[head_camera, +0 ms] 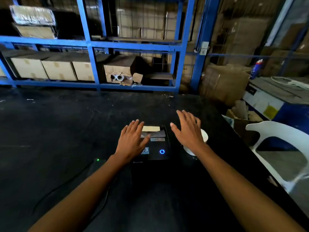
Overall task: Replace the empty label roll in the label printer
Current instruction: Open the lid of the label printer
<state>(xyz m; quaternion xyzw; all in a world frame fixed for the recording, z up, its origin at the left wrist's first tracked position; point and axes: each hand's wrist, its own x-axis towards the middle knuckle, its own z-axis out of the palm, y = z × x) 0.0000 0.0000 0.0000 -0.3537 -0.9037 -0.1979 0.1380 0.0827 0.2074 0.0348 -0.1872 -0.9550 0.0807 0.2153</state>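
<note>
A black label printer (157, 148) sits on the black table (58, 131), a blue ring light glowing on its top. A pale cardboard piece (151, 128) shows at its far end. My left hand (132, 141) hovers flat over the printer's left side, fingers straight, holding nothing. My right hand (188, 129) is spread open to the right of the printer, above a white label roll (203, 139) that it partly hides. Whether either hand touches anything is unclear.
A black power adapter (98, 163) with a green light and its cable lie left of the printer. A white plastic chair (282, 148) stands past the table's right edge. Blue shelving (93, 64) with cardboard boxes lines the far side.
</note>
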